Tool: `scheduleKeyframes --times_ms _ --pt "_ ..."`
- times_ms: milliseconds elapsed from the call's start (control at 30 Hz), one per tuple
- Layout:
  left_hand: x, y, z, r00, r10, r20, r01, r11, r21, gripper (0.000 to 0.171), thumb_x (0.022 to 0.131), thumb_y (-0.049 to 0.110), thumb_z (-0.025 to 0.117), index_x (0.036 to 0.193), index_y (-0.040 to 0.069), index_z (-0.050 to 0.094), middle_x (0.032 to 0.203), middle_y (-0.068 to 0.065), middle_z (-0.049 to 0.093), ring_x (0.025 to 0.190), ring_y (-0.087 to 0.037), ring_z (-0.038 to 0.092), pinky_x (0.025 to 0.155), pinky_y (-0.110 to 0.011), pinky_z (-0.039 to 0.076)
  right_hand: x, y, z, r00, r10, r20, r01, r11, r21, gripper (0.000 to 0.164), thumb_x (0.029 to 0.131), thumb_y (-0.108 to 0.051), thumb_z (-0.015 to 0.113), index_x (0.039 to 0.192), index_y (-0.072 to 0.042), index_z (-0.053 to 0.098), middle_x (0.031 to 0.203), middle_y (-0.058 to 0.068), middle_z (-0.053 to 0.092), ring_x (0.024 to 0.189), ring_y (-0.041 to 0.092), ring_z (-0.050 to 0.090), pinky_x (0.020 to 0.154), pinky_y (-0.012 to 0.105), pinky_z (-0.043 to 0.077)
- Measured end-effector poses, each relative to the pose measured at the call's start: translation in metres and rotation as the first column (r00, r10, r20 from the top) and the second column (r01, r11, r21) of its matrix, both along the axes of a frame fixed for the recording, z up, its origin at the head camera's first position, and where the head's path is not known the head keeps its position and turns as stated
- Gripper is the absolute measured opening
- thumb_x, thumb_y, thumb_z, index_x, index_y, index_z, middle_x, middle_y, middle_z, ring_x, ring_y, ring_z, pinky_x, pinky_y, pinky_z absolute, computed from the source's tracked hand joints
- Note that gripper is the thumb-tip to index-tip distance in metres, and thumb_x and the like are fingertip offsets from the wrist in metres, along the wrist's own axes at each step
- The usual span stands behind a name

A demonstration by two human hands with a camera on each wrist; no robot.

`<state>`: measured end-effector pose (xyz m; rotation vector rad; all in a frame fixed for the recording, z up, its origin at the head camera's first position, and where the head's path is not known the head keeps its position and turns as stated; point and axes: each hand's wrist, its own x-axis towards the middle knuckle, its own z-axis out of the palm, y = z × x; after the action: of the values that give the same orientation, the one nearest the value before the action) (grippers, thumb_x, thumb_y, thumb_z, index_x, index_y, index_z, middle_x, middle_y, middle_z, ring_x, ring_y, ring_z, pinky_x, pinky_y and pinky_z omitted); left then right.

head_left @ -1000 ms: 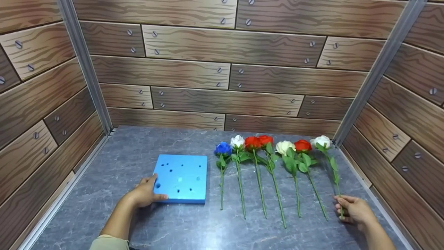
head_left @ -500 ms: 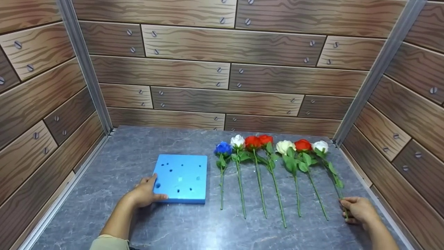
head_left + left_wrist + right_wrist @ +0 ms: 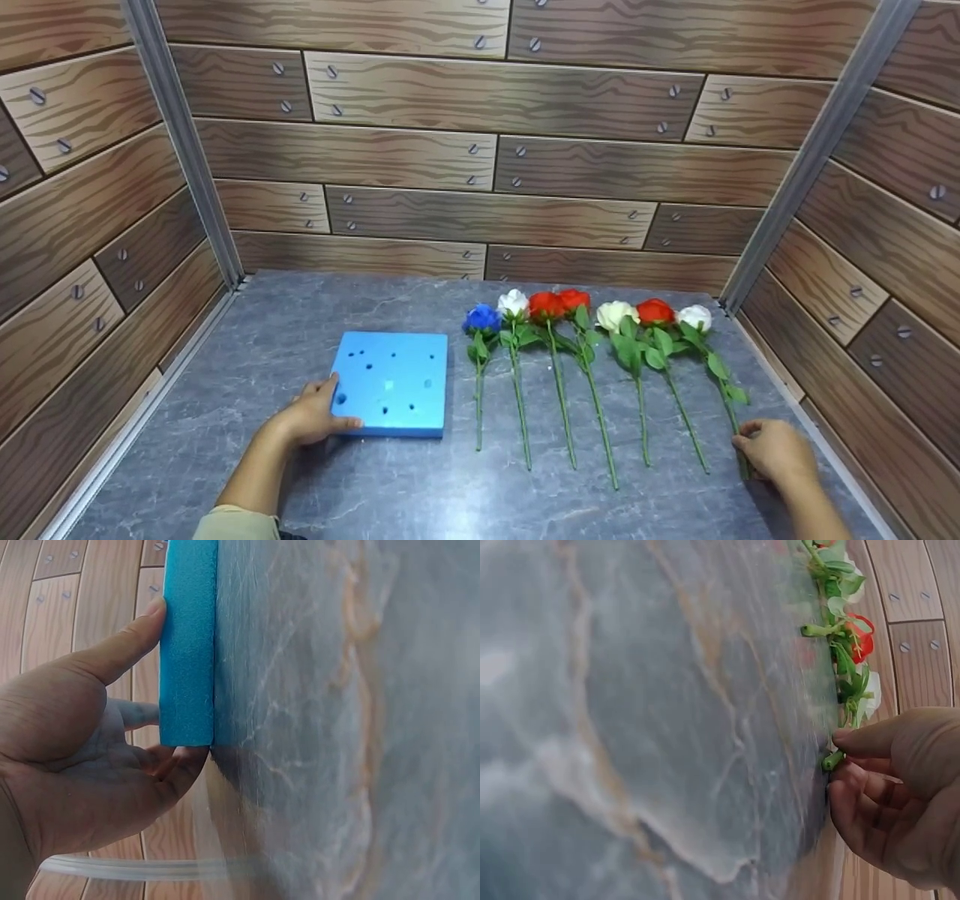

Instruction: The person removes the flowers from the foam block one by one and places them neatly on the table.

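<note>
A flat blue foam block [image 3: 390,382] with several holes in its top lies left of centre on the table. My left hand [image 3: 311,418] grips its near left corner; in the left wrist view the thumb touches the block's [image 3: 187,652] upper edge and the fingers bend round its end. At the far right of a row of roses, a white rose [image 3: 694,318] has its stem pinched near the lower end by my right hand [image 3: 776,452]. The cut stem end [image 3: 832,760] shows between thumb and fingers in the right wrist view.
Left of the held rose lie a red rose [image 3: 655,311], a cream rose [image 3: 617,316], two more red ones, another white rose [image 3: 514,304] and a blue rose [image 3: 482,318], stems toward me. Wood-patterned walls [image 3: 487,165] enclose the grey marbled table [image 3: 300,300].
My right hand has shifted a little to the right with the stem, and the white rose's head has come slightly nearer. My left hand and the foam block have stayed put.
</note>
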<state>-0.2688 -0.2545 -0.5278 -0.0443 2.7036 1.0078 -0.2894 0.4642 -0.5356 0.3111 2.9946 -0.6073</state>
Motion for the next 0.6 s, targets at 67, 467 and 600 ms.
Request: scheduleKeyframes --times_ms 67,467,600 --pt "-0.001 0.0 0.0 1.0 0.001 0.003 -0.001 1.0 0.001 0.118 0.093 0.048 0.085 0.172 -0.003 0.013 0.172 -0.043 0.015 0.158 -0.069 0.015 0.125 -0.08 0.025 0.0 -0.002 0.002 1.0 0.025 0.002 -0.025 0.998 0.059 0.036 0.099 -0.021 0.074 0.121 0.008 0.074 0.12 0.032 0.075 0.085 0.037 0.078 0.079 0.051 0.06" --pt "0.003 0.004 0.01 0.999 -0.031 -0.031 0.028 0.997 -0.078 0.115 0.096 0.044 0.082 0.171 -0.007 0.011 0.171 -0.045 0.018 0.159 -0.067 0.017 0.126 -0.079 0.023 -0.004 -0.021 0.03 0.988 0.079 0.133 -0.103 0.977 0.185 0.045 0.108 -0.036 0.062 0.107 0.007 0.075 0.114 0.038 0.071 0.101 0.056 0.07 0.084 0.069 0.056" --pt "0.007 0.009 0.018 0.999 -0.04 -0.035 0.035 0.99 -0.137 0.11 0.098 0.043 0.081 0.172 -0.004 0.014 0.173 -0.044 0.012 0.158 -0.068 0.015 0.123 -0.082 0.024 -0.007 -0.04 0.047 0.98 0.094 0.178 -0.132 0.966 0.22 0.068 0.11 -0.051 0.055 0.133 0.012 0.065 0.136 0.048 0.058 0.12 0.071 0.059 0.092 0.078 0.053"
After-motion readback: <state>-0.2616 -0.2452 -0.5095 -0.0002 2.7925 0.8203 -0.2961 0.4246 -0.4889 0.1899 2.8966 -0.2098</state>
